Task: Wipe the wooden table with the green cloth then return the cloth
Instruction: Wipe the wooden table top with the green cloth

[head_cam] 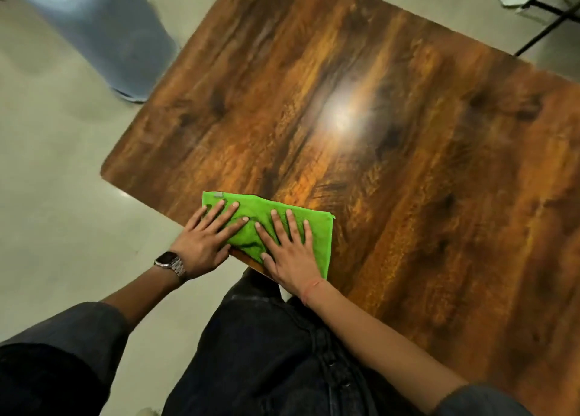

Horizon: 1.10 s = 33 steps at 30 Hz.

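The green cloth (317,227) lies folded flat on the near edge of the wooden table (361,126). My left hand (204,243), with a watch on its wrist, lies flat with fingers spread on the cloth's left part, its palm past the table's edge. My right hand (288,252) presses flat on the cloth's middle, fingers spread and pointing away from me. Neither hand grips the cloth; both rest on top of it.
A grey cylindrical bin (100,29) stands on the pale floor beyond the table's left corner. Black metal legs of other furniture (546,17) show at the top right. My dark trousers (266,353) are against the table's near edge.
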Available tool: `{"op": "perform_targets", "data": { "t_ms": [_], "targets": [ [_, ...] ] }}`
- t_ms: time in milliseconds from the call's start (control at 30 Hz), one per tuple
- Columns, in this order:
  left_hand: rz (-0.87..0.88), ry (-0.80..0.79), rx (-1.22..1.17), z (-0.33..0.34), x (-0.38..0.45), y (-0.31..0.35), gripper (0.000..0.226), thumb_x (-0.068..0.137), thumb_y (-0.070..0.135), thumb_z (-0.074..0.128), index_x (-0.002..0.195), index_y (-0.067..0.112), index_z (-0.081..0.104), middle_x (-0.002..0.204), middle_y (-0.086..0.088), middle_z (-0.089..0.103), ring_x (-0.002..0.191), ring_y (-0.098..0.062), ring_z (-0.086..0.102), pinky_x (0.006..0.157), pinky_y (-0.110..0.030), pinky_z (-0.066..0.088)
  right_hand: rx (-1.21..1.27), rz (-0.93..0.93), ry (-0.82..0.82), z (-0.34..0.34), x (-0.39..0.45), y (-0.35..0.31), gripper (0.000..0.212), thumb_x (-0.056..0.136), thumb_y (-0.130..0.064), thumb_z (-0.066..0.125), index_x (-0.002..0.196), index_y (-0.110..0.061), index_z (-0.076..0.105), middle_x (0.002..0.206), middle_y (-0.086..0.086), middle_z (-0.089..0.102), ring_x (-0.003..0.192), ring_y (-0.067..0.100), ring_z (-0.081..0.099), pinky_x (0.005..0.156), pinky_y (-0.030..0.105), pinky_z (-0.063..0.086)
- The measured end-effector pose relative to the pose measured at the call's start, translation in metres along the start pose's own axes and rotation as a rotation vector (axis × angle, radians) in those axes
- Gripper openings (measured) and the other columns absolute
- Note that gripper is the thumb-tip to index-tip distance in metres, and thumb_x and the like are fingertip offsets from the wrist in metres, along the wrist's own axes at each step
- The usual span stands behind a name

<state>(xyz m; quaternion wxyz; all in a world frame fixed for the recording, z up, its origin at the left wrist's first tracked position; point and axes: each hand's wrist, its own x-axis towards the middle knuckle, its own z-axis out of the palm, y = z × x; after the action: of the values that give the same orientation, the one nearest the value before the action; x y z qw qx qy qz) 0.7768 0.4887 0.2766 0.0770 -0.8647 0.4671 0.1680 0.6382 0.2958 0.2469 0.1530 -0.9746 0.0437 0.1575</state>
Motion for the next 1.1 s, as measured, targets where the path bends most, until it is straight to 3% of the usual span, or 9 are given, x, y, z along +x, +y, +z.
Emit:
{"op": "perform_targets", "data": {
  "t_ms": [133,267,400,800,967,1100],
  "targets": [
    [-0.216,0.099,-0.26,-0.007,-0.004,0.013,0.058,0.08,0.035,0.04,0.134,0.019,0.056,0.15,-0.008,0.043,0.144,-0.033,0.028,0.115,-0.052,0.027,-0.003,-0.03,0.03,-0.007,0.012,-0.004,0.062,0.096,-0.046,0.037,0.154,-0.036,0.019,0.165,0.005,0.014,0.152,0.03,0.011,0.118,0.058,0.014],
    [-0.358,0.093,-0.355,0.005,0.003,0.059,0.063,0.091,0.052,0.036,0.149,0.026,0.036,0.158,-0.004,0.029,0.147,-0.032,0.02,0.114,-0.055,0.023,-0.02,0.017,0.09,0.003,-0.012,0.014,0.067,0.095,-0.05,0.036,0.156,-0.035,0.012,0.165,0.007,0.011,0.152,0.03,0.013,0.118,0.057,0.011],
    [-0.522,0.067,-0.372,0.018,0.016,0.061,0.063,0.094,0.056,0.025,0.151,0.03,0.027,0.161,-0.001,0.015,0.148,-0.032,0.011,0.116,-0.059,0.015,-0.057,0.02,0.022,0.008,0.005,-0.005,0.07,0.093,-0.054,0.035,0.156,-0.033,0.015,0.164,0.011,0.012,0.15,0.037,0.012,0.115,0.064,0.011],
    [-0.935,0.13,-0.482,0.017,0.054,-0.09,0.067,0.09,0.063,0.012,0.153,0.041,0.002,0.162,0.009,-0.007,0.15,-0.025,-0.009,0.118,-0.055,-0.006,-0.091,-0.19,0.039,-0.025,0.184,-0.078,0.068,0.094,-0.057,0.034,0.156,-0.035,0.014,0.165,0.009,0.012,0.151,0.034,0.011,0.116,0.065,0.011],
    [-1.023,0.16,-0.489,0.008,0.087,-0.157,0.067,0.091,0.064,0.016,0.151,0.043,-0.004,0.162,0.01,-0.012,0.149,-0.023,-0.014,0.116,-0.056,-0.008,-0.126,-0.288,0.031,-0.047,0.268,-0.089,0.068,0.095,-0.06,0.031,0.156,-0.036,0.011,0.166,0.006,0.006,0.152,0.031,0.005,0.118,0.062,0.006],
    [-1.029,0.174,-0.456,-0.004,0.125,-0.184,0.067,0.091,0.063,0.012,0.152,0.04,-0.005,0.162,0.006,-0.012,0.149,-0.025,-0.012,0.114,-0.059,-0.008,-0.138,-0.298,0.06,-0.069,0.316,-0.074,0.069,0.093,-0.063,0.029,0.155,-0.035,0.016,0.165,0.003,0.015,0.152,0.027,0.013,0.119,0.06,0.012]
  ]
}}
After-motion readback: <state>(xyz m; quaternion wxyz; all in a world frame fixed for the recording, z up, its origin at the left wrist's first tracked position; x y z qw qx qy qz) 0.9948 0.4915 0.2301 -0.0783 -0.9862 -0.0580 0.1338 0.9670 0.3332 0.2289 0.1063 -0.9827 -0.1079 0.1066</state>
